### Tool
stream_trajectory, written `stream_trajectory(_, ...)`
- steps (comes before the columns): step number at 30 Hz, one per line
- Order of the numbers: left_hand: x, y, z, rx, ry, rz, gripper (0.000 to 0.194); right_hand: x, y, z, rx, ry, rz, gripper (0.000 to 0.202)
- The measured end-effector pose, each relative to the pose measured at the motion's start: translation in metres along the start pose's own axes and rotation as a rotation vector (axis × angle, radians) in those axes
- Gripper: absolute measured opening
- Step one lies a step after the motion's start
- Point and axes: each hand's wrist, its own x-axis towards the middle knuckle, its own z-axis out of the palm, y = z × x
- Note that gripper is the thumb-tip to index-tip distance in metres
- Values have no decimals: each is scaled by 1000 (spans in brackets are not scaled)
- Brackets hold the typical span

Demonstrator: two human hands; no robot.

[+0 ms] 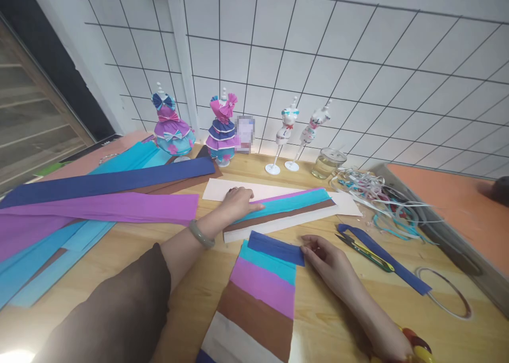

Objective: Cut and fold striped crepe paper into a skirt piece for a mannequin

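My left hand [237, 202] lies flat on a stack of long crepe paper strips [294, 209], with cyan, purple, brown and white layers, in the middle of the wooden table [330, 320]. My right hand [332, 265] rests on the table, its fingertips touching the right edge of a dark blue paper piece [276, 248]. That piece tops a fanned row of short crepe pieces [258, 299] in cyan, purple, brown and white. A green bangle sits on my left wrist.
Long crepe strips in blue, purple and cyan [99, 204] cover the left side. Small snips [366, 252] and a blue strip [387, 259] lie right of my hand. Ribbon tangle [377, 193], glass jar [328, 163], wire ring [445, 291], dressed mini mannequins [173, 127] and bare ones [284, 135] stand behind.
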Motion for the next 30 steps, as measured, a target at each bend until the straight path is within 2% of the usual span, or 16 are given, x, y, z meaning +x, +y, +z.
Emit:
stream_trajectory(5,2,2,2,0,-34,66,26,1,3,1,8,-12,-26,38)
stream_trajectory(9,-4,18,-6,65,43,153,9,1,4,1,10,-21,-37,36)
stream_trajectory(15,-18,41,-20,231,196,221,18,0,3,0,12,-23,-50,34)
stream_trajectory(18,-17,37,-31,335,319,213,21,0,1,0,8,-25,-57,32)
stream_trajectory(24,-7,12,-50,421,513,84,21,-1,-4,-2,-17,-42,-54,30)
stream_trajectory(27,-3,5,-47,464,522,68,24,-1,-4,-3,-25,-48,-56,30)
stream_trajectory(30,-1,1,-34,476,419,54,25,-1,-2,-3,-32,-50,-64,30)
